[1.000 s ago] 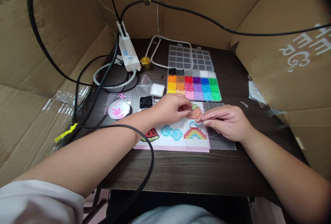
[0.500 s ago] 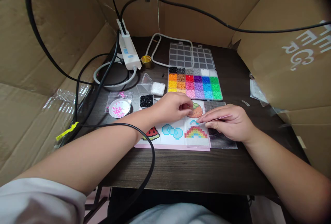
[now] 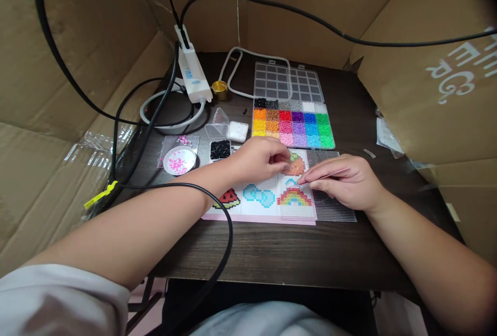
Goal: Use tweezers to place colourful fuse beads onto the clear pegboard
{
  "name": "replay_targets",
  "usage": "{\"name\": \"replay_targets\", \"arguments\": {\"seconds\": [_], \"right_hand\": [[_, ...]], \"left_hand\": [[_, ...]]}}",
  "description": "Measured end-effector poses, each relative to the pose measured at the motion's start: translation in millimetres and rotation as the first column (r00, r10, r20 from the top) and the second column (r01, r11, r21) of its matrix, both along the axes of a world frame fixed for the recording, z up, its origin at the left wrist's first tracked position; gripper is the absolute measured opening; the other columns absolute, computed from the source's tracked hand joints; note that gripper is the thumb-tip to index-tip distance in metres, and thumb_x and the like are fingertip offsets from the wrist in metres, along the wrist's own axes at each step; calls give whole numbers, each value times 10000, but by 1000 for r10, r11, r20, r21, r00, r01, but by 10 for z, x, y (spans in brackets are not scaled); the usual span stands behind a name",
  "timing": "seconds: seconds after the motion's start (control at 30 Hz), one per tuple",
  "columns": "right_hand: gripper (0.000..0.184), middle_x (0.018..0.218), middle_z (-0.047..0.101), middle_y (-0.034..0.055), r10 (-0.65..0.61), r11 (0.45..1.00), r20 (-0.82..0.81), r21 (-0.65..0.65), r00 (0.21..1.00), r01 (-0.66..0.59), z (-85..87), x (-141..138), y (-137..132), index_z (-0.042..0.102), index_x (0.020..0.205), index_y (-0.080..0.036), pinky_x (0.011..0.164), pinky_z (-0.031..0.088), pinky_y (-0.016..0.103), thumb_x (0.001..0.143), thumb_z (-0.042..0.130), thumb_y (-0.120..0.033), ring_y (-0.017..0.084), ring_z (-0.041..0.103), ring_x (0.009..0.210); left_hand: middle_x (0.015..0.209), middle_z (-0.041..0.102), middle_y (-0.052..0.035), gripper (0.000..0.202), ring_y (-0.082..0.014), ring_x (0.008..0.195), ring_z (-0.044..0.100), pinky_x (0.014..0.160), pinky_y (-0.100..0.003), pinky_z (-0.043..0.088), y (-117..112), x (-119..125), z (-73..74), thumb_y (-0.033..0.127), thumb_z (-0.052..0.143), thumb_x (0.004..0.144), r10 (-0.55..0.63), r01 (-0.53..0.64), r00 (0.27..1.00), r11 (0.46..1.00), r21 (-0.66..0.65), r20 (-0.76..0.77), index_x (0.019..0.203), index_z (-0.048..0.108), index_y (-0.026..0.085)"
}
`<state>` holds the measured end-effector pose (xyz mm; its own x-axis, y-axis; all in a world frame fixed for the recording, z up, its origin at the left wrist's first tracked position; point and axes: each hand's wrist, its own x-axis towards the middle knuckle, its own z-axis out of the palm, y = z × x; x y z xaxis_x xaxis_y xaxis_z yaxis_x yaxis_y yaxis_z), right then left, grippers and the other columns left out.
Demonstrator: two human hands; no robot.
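Note:
My right hand [image 3: 347, 181] is closed around thin pink tweezers [image 3: 330, 174], held in a pinch. Their tips point left, at the top of the rainbow pattern [image 3: 294, 197], where a small light-blue arc [image 3: 292, 183] lies. A clear pegboard covers the rainbow; whether the tips touch it I cannot tell. My left hand [image 3: 264, 157] rests over the upper part of the pattern sheet [image 3: 258, 212], fingers curled beside an orange and green pattern [image 3: 295, 165]. What its fingertips hold, if anything, is hidden. A light-blue bow [image 3: 258, 196] and a watermelon slice [image 3: 228, 199] show further left.
Behind my hands is a divided case of coloured beads [image 3: 293, 123], lid open. To the left stand a black bead box [image 3: 220, 149], a white bead box [image 3: 237, 131] and a dish [image 3: 179, 160] of pink beads. A black cable [image 3: 232, 237] loops over my left forearm.
My right hand has shifted slightly, and the tweezer tips have moved a little down and left toward the rainbow's upper edge. My left hand stays in place.

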<state>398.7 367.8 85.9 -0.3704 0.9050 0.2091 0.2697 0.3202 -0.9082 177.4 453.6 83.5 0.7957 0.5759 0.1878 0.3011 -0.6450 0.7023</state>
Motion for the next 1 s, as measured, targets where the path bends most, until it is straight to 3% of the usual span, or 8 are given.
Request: {"name": "replay_targets", "arguments": {"seconds": [1.0], "right_hand": [[108,859,788,24,-34,999,-20,-32,999,33,7,-19,2,804,868,-268,710,638,265,782,762,-218,189,761,766]], "left_hand": [[743,657,1,83,-100,667,540,672,-252,420,-10,0,15,224,634,812,2,-2,1000,1000,-12,-2,821,708,186]]}}
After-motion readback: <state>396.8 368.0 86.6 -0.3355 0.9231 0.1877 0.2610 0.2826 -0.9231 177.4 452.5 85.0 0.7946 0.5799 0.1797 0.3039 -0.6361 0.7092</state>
